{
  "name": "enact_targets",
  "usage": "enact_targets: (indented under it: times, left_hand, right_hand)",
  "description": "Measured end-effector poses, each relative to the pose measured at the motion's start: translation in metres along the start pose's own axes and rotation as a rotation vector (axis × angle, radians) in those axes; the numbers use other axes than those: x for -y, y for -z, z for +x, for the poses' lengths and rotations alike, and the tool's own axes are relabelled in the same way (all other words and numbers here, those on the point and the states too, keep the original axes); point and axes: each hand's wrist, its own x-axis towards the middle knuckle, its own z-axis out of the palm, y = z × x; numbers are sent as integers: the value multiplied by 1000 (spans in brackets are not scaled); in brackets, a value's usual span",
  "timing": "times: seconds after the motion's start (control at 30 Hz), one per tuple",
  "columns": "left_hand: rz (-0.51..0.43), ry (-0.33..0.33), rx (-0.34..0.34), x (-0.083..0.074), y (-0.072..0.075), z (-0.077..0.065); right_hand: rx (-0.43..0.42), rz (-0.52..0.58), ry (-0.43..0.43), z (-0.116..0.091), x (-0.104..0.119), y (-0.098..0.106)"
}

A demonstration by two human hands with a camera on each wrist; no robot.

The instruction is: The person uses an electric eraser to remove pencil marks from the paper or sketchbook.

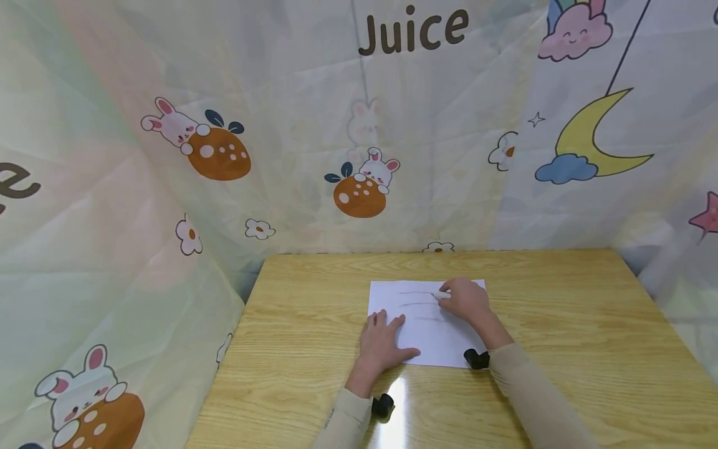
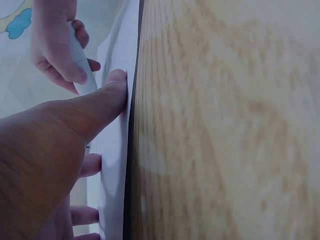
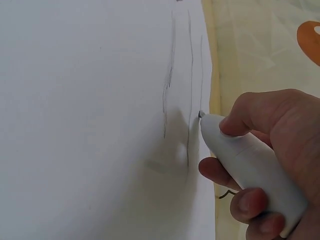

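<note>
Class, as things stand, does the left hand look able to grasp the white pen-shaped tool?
Probably not freely: the left hand rests nearby on the paper, but the right hand grips the white pen-shaped tool.

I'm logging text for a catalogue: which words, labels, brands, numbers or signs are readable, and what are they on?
"Juice": printed backdrop.
"e", cut off by the frame: printed backdrop, far left.
Left sleeve: dark marking, too small to read.
Printed backdrop, top right: cropped mark, unreadable.
White paper: drawn lines, no words.

3 lines on paper, paper on table, curtain behind.
</note>
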Motion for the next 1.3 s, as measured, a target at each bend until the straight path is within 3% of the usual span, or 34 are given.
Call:
enact_targets:
  times: [0.83,1.07,1.3]
  left_hand:
    - [-44,1,-18,-6,12,0]
    - [-51,10,-4,-6,8,1]
    - [-19,0,-40,-4,4,4]
  right_hand:
    - [-19,15,-1,-1,-6,0]
    - [1,10,5,-1,-4,1]
    - [-4,23,-13,-1,-2,1]
